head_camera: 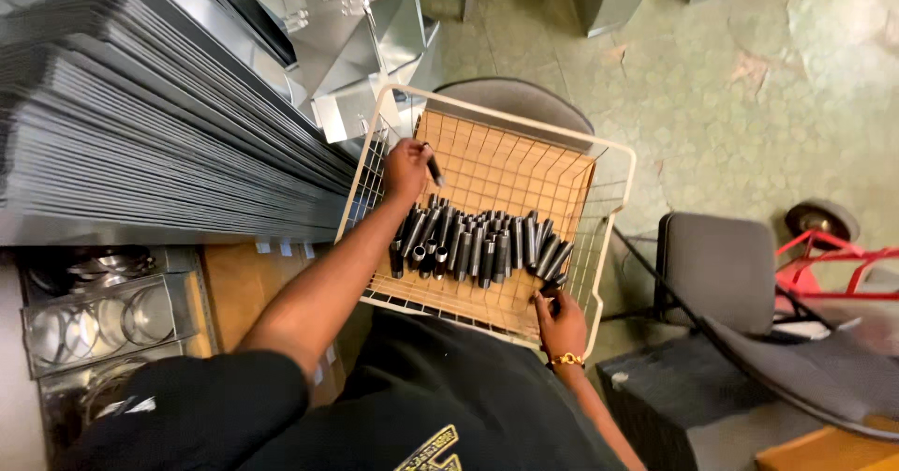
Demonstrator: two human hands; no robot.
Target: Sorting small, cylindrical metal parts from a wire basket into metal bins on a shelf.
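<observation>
Left hand (405, 167) pinching one black metal pin (434, 170) above wire basket (613, 157). Right hand (559, 321) gripping pin at row (478, 242) end. Best laid parallel, snug against neighbours.

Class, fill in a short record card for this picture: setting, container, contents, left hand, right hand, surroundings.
Setting: workshop seen from above, green floor
Container: white wire basket lined with brown cardboard
Contents: row of dark metal cylinders lying side by side
Left hand: holds one dark cylinder above the row
Right hand: at the basket's near right corner, fingers on a cylinder at the row's end; gold bracelet on the wrist
Surroundings: stacked grey metal sheets on the left, grey chair on the right
</observation>
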